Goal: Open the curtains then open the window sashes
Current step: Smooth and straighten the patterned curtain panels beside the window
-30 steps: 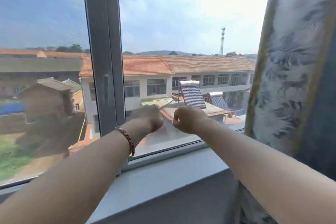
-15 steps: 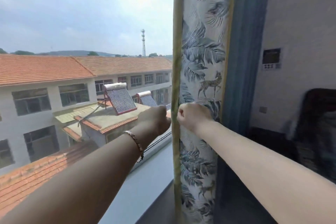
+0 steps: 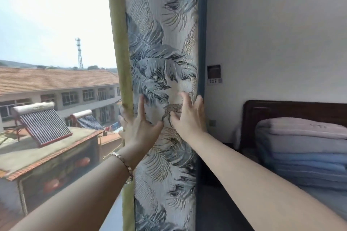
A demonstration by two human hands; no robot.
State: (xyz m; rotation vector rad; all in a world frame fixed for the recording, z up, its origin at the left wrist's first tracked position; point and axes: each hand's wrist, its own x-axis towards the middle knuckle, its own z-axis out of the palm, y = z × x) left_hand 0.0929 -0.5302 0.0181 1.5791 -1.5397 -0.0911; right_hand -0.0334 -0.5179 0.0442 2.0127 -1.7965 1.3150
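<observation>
A leaf-patterned grey curtain [image 3: 161, 43] with a yellow-green edge band hangs bunched in a narrow column at the window's right side. My left hand [image 3: 138, 127], fingers spread, lies flat on the curtain's left part, some fingers wrapping behind the yellow edge. My right hand [image 3: 189, 116] rests open on the curtain's right part, fingertips at its blue edge. Neither hand clasps the fabric. The window glass [image 3: 56, 33] fills the left, showing roofs and sky; no sash frame or handle is in view.
A white wall [image 3: 272, 24] with a small control panel [image 3: 214, 74] stands right of the curtain. A dark headboard [image 3: 281, 110] and stacked folded quilts [image 3: 300, 146] lie at the right. The grey sill [image 3: 114, 217] runs below the left forearm.
The view has swung right from the window's middle frame to the curtain. Both hands, fists before, have opened and now press flat on the bunched curtain.
</observation>
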